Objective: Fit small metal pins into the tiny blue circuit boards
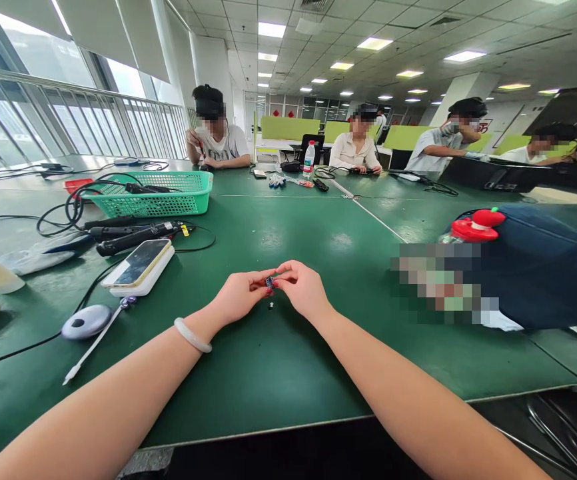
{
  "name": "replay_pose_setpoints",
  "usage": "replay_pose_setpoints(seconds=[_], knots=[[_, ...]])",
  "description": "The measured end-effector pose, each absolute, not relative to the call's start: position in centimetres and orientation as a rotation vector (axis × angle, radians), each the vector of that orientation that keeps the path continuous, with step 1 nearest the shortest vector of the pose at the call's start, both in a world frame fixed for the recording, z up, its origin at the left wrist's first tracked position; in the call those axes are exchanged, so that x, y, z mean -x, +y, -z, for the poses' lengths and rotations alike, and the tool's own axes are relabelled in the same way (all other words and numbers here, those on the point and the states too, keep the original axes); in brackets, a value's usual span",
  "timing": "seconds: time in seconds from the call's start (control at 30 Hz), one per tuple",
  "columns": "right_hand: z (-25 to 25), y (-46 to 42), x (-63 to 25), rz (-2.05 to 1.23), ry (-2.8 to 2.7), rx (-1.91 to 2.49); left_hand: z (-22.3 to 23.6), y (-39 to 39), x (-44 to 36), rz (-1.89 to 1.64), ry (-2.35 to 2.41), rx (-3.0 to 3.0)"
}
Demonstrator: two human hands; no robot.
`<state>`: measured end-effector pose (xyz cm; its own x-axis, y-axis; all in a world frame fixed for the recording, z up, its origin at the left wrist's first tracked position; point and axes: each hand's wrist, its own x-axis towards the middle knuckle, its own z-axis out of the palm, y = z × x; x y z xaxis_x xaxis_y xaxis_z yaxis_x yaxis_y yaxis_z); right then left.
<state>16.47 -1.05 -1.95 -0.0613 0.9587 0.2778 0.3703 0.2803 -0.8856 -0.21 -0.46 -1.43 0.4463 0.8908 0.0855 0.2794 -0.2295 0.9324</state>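
Both my hands meet over the middle of the green table (268, 373). Between their fingertips is a small dark blue part (269, 283), too small to name for certain. My left hand (238, 297) pinches it from the left, thumb and forefinger closed on it; a pale bangle circles that wrist. From the right, my right hand (303, 290) grips the same part with thumb and fingertips. Just below the fingers, a tiny white-and-black piece (271, 306) lies on the tabletop, apart from both hands.
To the left lie a phone (143, 262) on a white box, a round lilac device (87, 322), black cylindrical tools (138, 238) and a green basket (163, 193) with cables. A dark blue bag (548, 267) sits at right. Beyond are a bottle (309, 160) and several seated people.
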Motion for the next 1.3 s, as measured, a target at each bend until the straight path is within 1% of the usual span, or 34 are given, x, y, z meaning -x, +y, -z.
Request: replay_pose_setpoints(seconds=[0.37, 0.6, 1.1, 1.2, 1.3], knots=[[1.8, -1.5, -16.5, -0.678, -1.707, 1.282, 1.9, -0.2, 0.4, -0.805, 1.048, -1.900], [1.8, -1.5, -16.4, -0.705, -1.684, 1.192, 1.6, -0.5, 0.2, -0.801, 1.002, -1.856], [1.9, -1.2, -17.0, -0.685, -1.782, 1.211, 0.5, -0.4, 0.8, -0.806, 1.310, -2.026], [2.0, -1.0, -17.2, -0.647, -1.817, 1.249, 0.4, -0.3, 0.8, -0.798, 1.292, -1.984], [2.2, -0.7, -17.2, -0.533, -1.923, 1.295, 0.5, -0.4, 0.8, -0.790, 1.246, -1.961]])
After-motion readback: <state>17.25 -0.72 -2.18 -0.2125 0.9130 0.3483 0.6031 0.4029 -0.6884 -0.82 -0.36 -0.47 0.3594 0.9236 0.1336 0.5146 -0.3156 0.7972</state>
